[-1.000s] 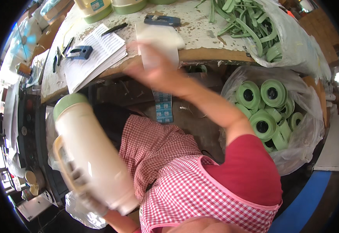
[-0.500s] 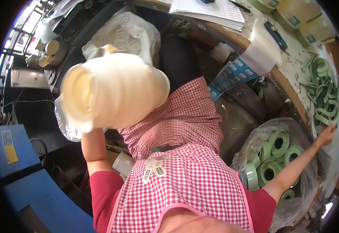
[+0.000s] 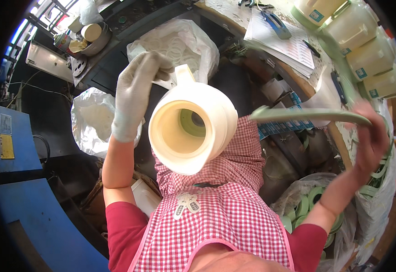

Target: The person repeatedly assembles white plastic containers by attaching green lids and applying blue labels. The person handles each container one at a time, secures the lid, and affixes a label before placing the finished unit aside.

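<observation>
Over my lap is a cream jug [image 3: 227, 109], its wide mouth toward me and its handle [image 3: 184, 75] at the top. Through the mouth, a green bottom with a dark round centre shows. My left hand [image 3: 139, 86], in a pale work glove, is raised beside the handle; its fingers are half bent with nothing visible in them. To the right, my bare right hand [image 3: 372, 131], blurred by motion, grips a long pale green curved plastic strip [image 3: 307, 114], which points left toward the jug.
Green strips [image 3: 379, 174] lie on white plastic at the right. A clear bag [image 3: 293, 192] of green round parts stands below them. Several cream jugs [image 3: 366, 59], papers [image 3: 277, 45] and a blue-grey tool [image 3: 277, 25] are on the bench. A bag of translucent rings [image 3: 175, 47] lies ahead.
The jug has swung round so its mouth faces me, and my gloved left hand now shows beside its handle. My right hand has come up from the pile with a green strip.
</observation>
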### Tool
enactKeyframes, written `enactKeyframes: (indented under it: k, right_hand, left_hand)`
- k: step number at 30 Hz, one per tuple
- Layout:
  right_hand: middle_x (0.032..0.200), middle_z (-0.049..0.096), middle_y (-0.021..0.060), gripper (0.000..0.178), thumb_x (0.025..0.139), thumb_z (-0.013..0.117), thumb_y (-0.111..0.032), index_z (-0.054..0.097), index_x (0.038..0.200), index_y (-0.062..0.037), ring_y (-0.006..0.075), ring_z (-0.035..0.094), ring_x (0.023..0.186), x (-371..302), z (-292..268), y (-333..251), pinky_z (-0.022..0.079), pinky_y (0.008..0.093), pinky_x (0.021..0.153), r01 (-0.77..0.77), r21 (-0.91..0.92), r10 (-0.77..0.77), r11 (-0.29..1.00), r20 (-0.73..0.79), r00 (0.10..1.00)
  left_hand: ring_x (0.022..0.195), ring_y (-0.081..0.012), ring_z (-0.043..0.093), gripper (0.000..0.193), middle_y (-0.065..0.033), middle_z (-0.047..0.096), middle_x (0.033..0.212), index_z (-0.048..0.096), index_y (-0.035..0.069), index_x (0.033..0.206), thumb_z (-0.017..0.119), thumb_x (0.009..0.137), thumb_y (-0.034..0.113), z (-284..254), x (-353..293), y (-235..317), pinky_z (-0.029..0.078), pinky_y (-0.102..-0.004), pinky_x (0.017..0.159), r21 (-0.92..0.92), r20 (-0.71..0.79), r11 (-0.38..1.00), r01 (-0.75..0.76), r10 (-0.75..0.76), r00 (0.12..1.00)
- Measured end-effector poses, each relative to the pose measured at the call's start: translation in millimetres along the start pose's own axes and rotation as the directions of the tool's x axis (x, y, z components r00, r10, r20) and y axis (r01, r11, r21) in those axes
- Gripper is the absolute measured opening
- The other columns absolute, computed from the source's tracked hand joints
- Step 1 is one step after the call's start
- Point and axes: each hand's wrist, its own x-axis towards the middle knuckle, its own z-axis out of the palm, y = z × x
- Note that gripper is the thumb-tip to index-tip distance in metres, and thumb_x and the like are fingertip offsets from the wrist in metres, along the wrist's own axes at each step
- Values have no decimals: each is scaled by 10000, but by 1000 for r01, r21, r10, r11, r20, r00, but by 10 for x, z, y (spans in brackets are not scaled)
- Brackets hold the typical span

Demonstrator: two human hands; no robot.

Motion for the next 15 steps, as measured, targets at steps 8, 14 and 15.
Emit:
enactKeyframes:
  k: [8,14,15]
  right_hand:
    - [1250,727,169,375,1032,683,-349,715,1226,-30,313,655,1263,1136,1624,619,494,460,1135,-104,508,-29,855,248,968]
    - [753,639,14,671,997,710,-471,562,1361,73,83,636,657,703,2452,322,552,234,754,-343,841,168,419,299,939]
    - [695,589,-8,571,1029,657,-382,567,1375,63,61,559,593,699,2464,274,491,219,676,-391,845,265,364,308,914]
  left_hand:
    - [777,-84,526,511,6,514,871,519,-82,1483,435,1142,290,-64,-304,304,529,-305,906,-190,9,968,162,-164,986]
    - [753,-102,527,338,3,518,829,632,-23,1292,509,1124,243,-83,-592,44,529,-295,755,-472,-135,881,24,-99,986]
    - [779,-109,536,341,-6,526,856,621,-25,1307,509,1125,240,-73,-631,13,531,-299,773,-396,-194,917,43,-129,973]
